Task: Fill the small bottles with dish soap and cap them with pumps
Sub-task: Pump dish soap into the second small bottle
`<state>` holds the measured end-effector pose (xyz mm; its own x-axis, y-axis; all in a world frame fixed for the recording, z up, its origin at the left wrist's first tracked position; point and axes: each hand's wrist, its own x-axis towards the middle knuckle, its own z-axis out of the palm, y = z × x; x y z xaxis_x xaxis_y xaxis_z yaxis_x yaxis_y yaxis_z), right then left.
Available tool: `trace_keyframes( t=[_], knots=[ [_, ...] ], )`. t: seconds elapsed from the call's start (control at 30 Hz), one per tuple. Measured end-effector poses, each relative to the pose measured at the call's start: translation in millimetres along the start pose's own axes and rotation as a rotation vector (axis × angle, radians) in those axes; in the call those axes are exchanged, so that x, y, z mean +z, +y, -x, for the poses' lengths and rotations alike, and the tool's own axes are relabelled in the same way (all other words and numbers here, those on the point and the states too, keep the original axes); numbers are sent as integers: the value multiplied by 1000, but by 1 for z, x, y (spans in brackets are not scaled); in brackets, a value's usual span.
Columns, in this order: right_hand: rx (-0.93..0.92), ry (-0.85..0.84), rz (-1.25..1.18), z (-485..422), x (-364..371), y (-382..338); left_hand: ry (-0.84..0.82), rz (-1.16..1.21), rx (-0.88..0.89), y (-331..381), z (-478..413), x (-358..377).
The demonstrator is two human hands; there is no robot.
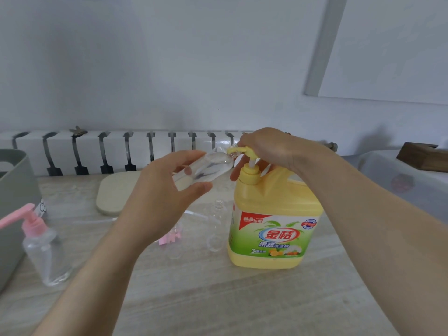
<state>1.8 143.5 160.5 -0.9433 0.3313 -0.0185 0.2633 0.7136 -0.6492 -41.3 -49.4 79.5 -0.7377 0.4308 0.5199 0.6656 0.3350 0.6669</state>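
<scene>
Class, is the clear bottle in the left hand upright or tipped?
Tipped: the clear bottle lies slanted in the left hand, its mouth up against the spout of the yellow pump.

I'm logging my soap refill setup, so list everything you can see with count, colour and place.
dish soap jug: one, yellow, upright right of centre
pump head: one, yellow, atop the jug
held bottle: one, clear, tilted, mouth at the pump nozzle
capped bottle: one, clear with pink pump, standing at left
open bottles: at least two, clear, left of the jug
loose pump: one, pink, lying near them
board: one, beige, behind
bin: one, grey, far left
radiator: one, white, along the wall
table: one, pale
left grip: holds the held bottle
right grip: grips the pump head
</scene>
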Motion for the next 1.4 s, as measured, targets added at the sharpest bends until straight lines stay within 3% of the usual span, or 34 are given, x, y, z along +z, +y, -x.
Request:
trace_keyframes(
  t=[0.17, 0.33, 0.93, 1.2, 1.4],
  knots=[
    [4, -15, -11, -1, -2, 6, -14, 0, 10, 1, 0, -2],
    [-1, -150, -213, 0, -7, 7, 1, 30, 15, 1, 0, -1],
    [-57, -145, -252, 0, -8, 11, -35, -11, -37, -4, 1, -3],
    [-174, -7, -208, -1, -3, 15, -64, 210, -171, 1, 16, -4],
    [-292, 246, 5, 2, 7, 20, -9, 338, -240, 0, 30, -13]
  ],
)
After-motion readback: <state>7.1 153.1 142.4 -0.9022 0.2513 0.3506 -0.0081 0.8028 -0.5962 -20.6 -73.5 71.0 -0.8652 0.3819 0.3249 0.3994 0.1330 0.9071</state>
